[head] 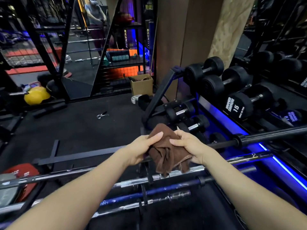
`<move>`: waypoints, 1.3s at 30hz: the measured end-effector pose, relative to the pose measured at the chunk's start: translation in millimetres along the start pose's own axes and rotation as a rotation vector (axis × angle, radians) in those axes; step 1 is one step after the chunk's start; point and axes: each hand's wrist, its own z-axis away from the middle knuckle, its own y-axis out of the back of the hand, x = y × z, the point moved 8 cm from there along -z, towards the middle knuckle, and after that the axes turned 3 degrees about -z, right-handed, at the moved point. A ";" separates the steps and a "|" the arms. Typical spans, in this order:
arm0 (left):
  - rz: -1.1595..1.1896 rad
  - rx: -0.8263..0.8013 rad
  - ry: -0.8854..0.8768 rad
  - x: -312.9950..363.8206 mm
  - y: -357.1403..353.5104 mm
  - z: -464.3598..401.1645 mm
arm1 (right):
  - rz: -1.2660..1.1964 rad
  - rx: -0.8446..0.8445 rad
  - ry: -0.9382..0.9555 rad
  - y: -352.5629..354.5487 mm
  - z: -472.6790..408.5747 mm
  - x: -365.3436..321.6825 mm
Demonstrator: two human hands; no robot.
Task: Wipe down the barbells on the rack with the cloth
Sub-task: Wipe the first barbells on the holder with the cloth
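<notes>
Left hand [141, 151] and right hand [189, 147] both grasp the soft, limp brown cloth [167, 155], bunched over the black barbell [265, 138] extending toward 3 o'clock; best gripped wadded.

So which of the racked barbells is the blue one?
The blue barbell, second from the near edge of the rack. The bars on either side are chrome, and the far one under the brown cloth is black.
</notes>
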 end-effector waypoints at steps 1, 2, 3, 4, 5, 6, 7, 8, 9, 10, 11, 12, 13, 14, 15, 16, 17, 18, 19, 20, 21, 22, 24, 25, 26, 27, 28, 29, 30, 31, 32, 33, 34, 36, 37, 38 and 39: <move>-0.011 0.056 -0.014 -5.7 1.7 -3.0 | 0.073 0.030 0.028 1.5 -1.2 3.7; -0.028 0.127 -0.030 -9.5 5.7 -6.7 | 0.183 0.074 0.082 4.4 -0.8 4.6; -0.042 0.186 -0.038 -11.7 8.2 -9.4 | 0.294 0.114 0.158 7.2 0.7 3.6; -0.056 0.228 -0.033 -15.0 11.0 -13.1 | 0.399 0.120 0.242 8.1 3.2 2.5; -0.062 0.244 -0.018 -17.6 11.6 -17.0 | 0.517 0.079 0.313 5.1 5.5 3.2; -0.058 0.246 0.008 -20.6 11.1 -21.2 | 0.658 0.013 0.348 -0.5 6.6 7.9; -0.040 0.241 0.047 -25.5 10.6 -25.7 | 0.819 -0.047 0.352 -5.8 6.8 15.5; -0.009 0.238 0.096 -30.6 9.6 -29.5 | 0.981 -0.065 0.335 -6.6 4.8 24.4; 0.025 0.230 0.146 -35.0 7.0 -31.8 | 1.111 -0.037 0.321 -5.0 1.5 30.5; 0.070 0.221 0.184 -38.1 4.1 -32.6 | 1.189 0.017 0.327 -2.3 -2.7 33.3; 0.133 0.224 0.201 -40.6 3.8 -35.8 | 1.212 0.072 0.347 -0.9 -7.0 34.6; 0.192 0.225 0.204 -42.5 3.3 -38.2 | 1.193 0.112 0.361 0.2 -10.7 36.5; 0.229 0.227 0.206 -45.2 5.2 -41.9 | 1.154 0.144 0.358 2.0 -14.6 40.0; 0.202 0.234 0.209 -46.0 7.9 -40.6 | 1.109 0.184 0.343 5.3 -18.1 43.4; 0.108 0.235 0.209 -46.9 12.6 -39.8 | 1.066 0.240 0.319 9.9 -21.4 45.5; -0.108 0.229 0.189 -47.1 20.4 -38.3 | 1.034 0.307 0.282 15.4 -24.8 47.0; -0.363 0.221 0.157 -49.6 29.1 -36.7 | 1.019 0.375 0.237 19.6 -27.9 47.5; -0.605 0.259 0.093 -50.6 38.6 -32.1 | 1.022 0.430 0.185 21.6 -31.2 48.6; -0.791 0.322 0.020 -51.6 48.5 -26.1 | 1.040 0.453 0.122 19.9 -34.9 51.4; -0.909 0.395 -0.037 -52.7 57.3 -17.1 | 1.069 0.441 0.058 13.8 -39.0 55.5; -0.981 0.458 -0.085 -54.3 66.1 -10.2 | 1.112 0.400 -0.002 4.4 -43.5 61.0; -1.033 0.508 -0.115 -53.8 71.7 -3.4 | 1.164 0.341 -0.049 -5.7 -47.5 67.0; -1.124 0.568 -0.160 -57.2 84.4 -1.0 | 1.227 0.214 -0.106 -18.0 -51.1 75.0; -1.158 0.578 -0.170 -59.2 89.5 -2.7 | 1.222 0.168 -0.108 -18.7 -51.6 74.4; -1.191 0.570 -0.169 -61.9 92.9 -5.5 | 1.202 0.139 -0.084 -17.2 -51.7 71.9; -1.228 0.560 -0.182 -63.7 94.1 -8.1 | 1.195 0.118 -0.037 -14.3 -51.1 69.3; -1.259 0.545 -0.187 -65.2 93.1 -9.6 | 1.234 0.113 0.041 -12.8 -50.2 67.3; -1.285 0.538 -0.208 -66.7 92.8 -11.2 | 1.320 0.121 0.136 -14.5 -49.5 66.9; -1.302 0.540 -0.205 -68.2 93.6 -12.5 | 1.420 0.144 0.231 -19.0 -48.7 67.8; -1.309 0.551 -0.194 -70.2 95.7 -13.4 | 1.501 0.168 0.306 -24.3 -50.6 72.6; -1.310 0.569 -0.184 -70.8 97.7 -13.3 | 1.557 0.186 0.346 -28.7 -54.8 79.4; -1.315 0.586 -0.187 -70.8 98.5 -12.8 | 1.592 0.208 0.373 -31.2 -59.7 84.7; -1.326 0.607 -0.203 -70.2 98.1 -12.0 | 1.614 0.215 0.375 -32.0 -65.7 88.6; -1.345 0.656 -0.241 -69.5 97.1 -10.9 | 1.641 0.234 0.405 -32.0 -78.1 88.5; -1.355 0.672 -0.241 -70.1 97.4 -11.9 | 1.652 0.238 0.413 -31.8 -83.9 85.0; -1.376 0.682 -0.226 -70.7 97.8 -13.9 | 1.668 0.230 0.406 -32.0 -89.1 82.2; -1.400 0.689 -0.218 -70.9 97.5 -15.0 | 1.689 0.226 0.412 -31.1 -93.8 83.1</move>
